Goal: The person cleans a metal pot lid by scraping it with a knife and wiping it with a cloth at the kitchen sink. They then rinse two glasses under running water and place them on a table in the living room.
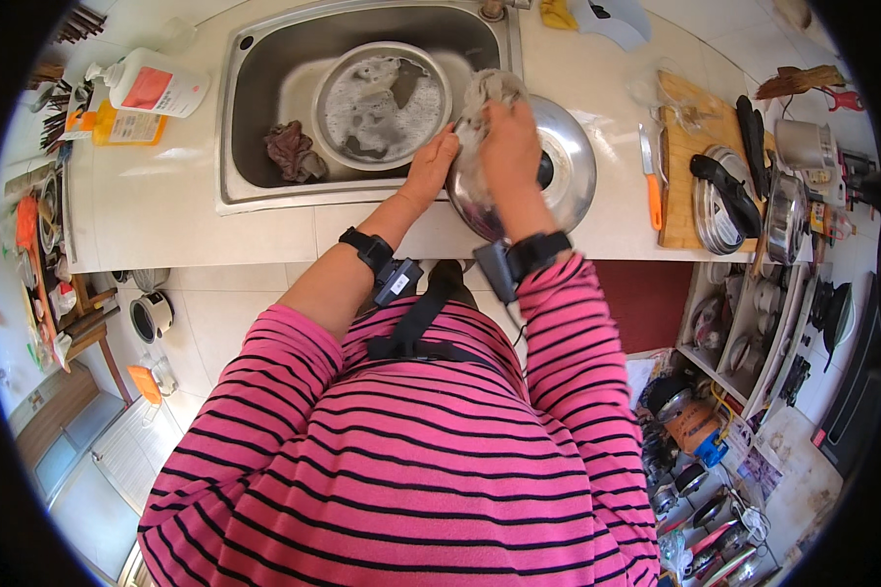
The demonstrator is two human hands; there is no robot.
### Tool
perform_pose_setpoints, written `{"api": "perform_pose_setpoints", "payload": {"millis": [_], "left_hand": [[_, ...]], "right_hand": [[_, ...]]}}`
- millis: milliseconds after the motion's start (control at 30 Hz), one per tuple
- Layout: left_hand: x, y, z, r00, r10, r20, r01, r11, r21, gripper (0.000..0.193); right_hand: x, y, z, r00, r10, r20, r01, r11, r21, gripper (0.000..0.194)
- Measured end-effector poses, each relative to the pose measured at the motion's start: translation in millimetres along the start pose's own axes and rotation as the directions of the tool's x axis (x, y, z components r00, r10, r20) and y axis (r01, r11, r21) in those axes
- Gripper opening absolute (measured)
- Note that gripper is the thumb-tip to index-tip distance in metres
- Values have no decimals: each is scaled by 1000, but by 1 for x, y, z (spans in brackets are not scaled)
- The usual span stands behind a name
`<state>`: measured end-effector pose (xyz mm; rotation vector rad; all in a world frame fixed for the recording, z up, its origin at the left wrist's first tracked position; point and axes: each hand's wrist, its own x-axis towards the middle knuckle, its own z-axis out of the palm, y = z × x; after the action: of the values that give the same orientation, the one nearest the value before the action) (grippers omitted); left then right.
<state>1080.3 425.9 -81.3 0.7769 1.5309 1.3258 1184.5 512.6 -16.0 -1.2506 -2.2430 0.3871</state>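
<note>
A domed stainless-steel pot lid [574,161] with a black knob [545,170] lies at the sink's right edge, partly over the counter. My left hand [433,163] grips the lid's left rim. In my right hand [510,147] is a greyish cloth [495,89], pressed against the lid's top; the hand is slightly blurred. Left of the lid, a round metal basin [382,110] of foamy water sits in the stainless-steel sink [264,81]. A crumpled brown rag [292,150] lies on the sink floor beside the basin.
On the left counter stand a white pump bottle [158,82] and an orange soap bottle [128,125]. To the right lie an orange-handled knife [652,183], a wooden cutting board [674,147] and a lid with a black handle [727,194]. The faucet base [493,9] is behind the sink.
</note>
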Motion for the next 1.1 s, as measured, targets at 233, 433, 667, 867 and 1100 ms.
{"api": "perform_pose_setpoints", "payload": {"millis": [233,433,667,867,1100], "left_hand": [[0,-8,-2,999,37,-13,-36,998,44,63],[-1,-5,-1,999,52,-3,-52,997,-57,68],[-2,1,-5,995,-68,69,80,977,-197,57],[-3,3,2,997,-58,42,64,985,-158,68],[-1,0,-1,995,33,96,-54,974,219,80]], "right_hand": [[60,52,-60,976,133,-170,-93,969,228,27],[-13,9,-62,997,1,81,-14,986,164,30],[-80,-21,-51,947,-239,214,247,969,-13,24],[-130,39,-102,948,-174,265,187,982,-24,27],[-92,122,-119,953,302,-7,-300,948,104,23]]}}
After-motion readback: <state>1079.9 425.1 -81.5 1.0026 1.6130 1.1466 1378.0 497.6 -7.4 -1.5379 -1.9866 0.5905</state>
